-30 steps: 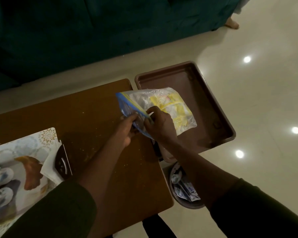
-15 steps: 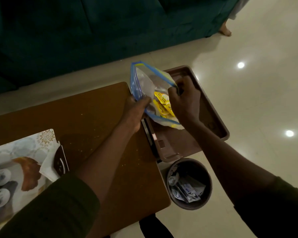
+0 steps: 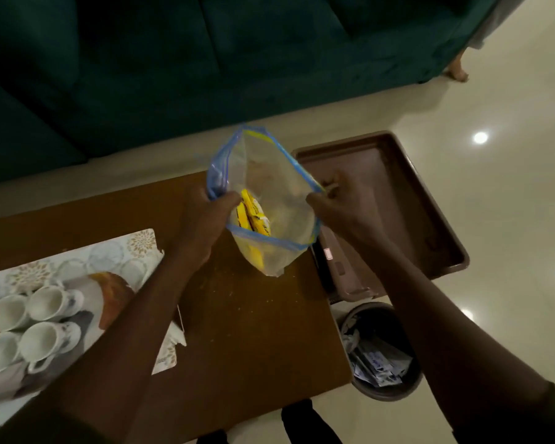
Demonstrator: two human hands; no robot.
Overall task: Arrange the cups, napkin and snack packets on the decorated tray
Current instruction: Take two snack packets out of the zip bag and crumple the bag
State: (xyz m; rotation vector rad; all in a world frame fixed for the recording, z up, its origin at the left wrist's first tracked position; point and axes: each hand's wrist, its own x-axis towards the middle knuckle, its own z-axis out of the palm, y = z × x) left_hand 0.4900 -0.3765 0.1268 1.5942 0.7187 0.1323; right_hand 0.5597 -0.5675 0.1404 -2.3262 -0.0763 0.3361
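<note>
I hold a clear zip bag (image 3: 269,174) with a blue rim above the right end of the wooden table (image 3: 253,322). My left hand (image 3: 205,219) grips its left rim and my right hand (image 3: 337,209) pinches the right rim, so the mouth gapes wide. Yellow snack packets (image 3: 253,216) lie inside. The decorated tray (image 3: 135,248) sits at the left with several white cups (image 3: 48,302) on it. A white napkin (image 3: 173,334) pokes out by the tray's near right edge, partly hidden by my left forearm.
A brown plastic tray (image 3: 407,200) juts off the table's right end. Under it on the floor stands a round bin (image 3: 385,389) with wrappers in it. A dark green sofa (image 3: 205,59) fills the background. The pale tiled floor reflects ceiling lights.
Both hands lifted the zip bag off the brown tray, brought it left over the table end and pulled its mouth wide apart. More of the decorated tray and cups has come into view.
</note>
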